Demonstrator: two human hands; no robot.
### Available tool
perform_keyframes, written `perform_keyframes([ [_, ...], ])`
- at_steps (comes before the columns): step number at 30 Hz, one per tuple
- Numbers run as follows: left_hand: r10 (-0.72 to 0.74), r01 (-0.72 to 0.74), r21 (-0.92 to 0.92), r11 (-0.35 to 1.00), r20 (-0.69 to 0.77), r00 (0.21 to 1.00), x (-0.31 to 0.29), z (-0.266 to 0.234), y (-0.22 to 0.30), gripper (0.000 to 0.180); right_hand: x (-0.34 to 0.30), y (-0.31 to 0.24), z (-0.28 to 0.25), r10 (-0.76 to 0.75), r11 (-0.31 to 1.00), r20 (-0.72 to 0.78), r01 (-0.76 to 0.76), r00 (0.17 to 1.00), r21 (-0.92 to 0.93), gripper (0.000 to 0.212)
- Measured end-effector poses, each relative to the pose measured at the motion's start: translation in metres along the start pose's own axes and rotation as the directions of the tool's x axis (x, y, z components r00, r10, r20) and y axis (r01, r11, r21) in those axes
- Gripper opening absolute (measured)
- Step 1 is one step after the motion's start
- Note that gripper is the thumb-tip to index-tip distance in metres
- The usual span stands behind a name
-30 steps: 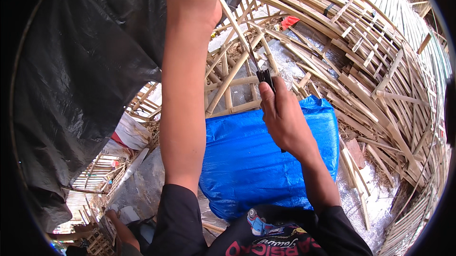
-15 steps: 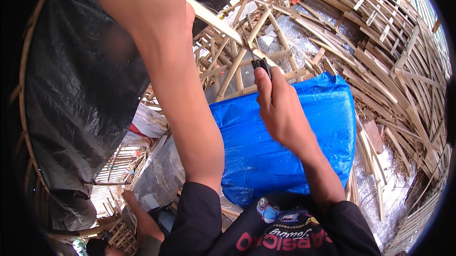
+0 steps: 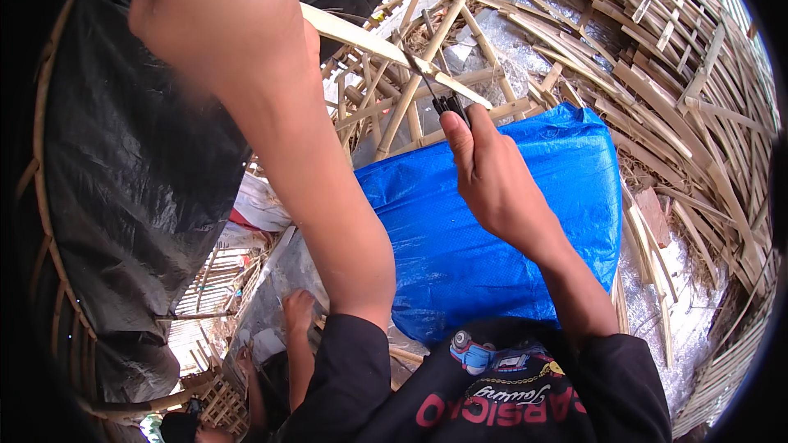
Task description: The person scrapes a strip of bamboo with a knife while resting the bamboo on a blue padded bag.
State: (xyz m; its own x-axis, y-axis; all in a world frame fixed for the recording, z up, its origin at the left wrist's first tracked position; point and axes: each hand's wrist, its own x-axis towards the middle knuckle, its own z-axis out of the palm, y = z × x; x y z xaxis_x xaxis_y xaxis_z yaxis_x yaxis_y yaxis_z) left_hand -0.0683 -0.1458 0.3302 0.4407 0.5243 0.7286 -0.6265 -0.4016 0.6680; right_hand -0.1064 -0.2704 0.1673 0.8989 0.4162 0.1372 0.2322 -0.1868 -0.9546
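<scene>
My left hand is raised at the upper left, closed around a pale, flat bamboo strip; its fingers are mostly hidden behind the wrist. From there the strip slants down to the right, its end just above my other hand. My right hand grips the black handle of a knife. The thin dark blade crosses the strip near its lower end; whether it cuts into the strip I cannot tell. Blue plastic sheeting lies over my lap, under the right forearm.
Bamboo lattice pieces stand just beyond the sheeting. Split bamboo strips pile up along the right. A black tarp hangs at the left. Below it, another person's hand and arm show near my left elbow.
My left hand has shifted left with the strip, while my right hand has moved slightly right and down. The other person's arm has come up closer to my left elbow.
</scene>
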Motion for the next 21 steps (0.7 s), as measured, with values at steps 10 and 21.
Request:
perform_keyframes([
  [10, -0.016, 0.016, 0.021, 1.0, -0.015, 1.0, -0.009, -0.009, 0.012, 0.041, -0.006, -0.002, 0.0, -0.036, 0.98, -0.007, 0.034, 0.999, -0.197, 0.037],
  [21, 0.04, -0.035, 0.069, 0.997, -0.076, 0.996, -0.017, 0.003, 0.012, 0.039, -0.018, -0.027, -0.041, 0.06, 0.993, -0.021, -0.058, 0.998, 0.105, 0.037],
])
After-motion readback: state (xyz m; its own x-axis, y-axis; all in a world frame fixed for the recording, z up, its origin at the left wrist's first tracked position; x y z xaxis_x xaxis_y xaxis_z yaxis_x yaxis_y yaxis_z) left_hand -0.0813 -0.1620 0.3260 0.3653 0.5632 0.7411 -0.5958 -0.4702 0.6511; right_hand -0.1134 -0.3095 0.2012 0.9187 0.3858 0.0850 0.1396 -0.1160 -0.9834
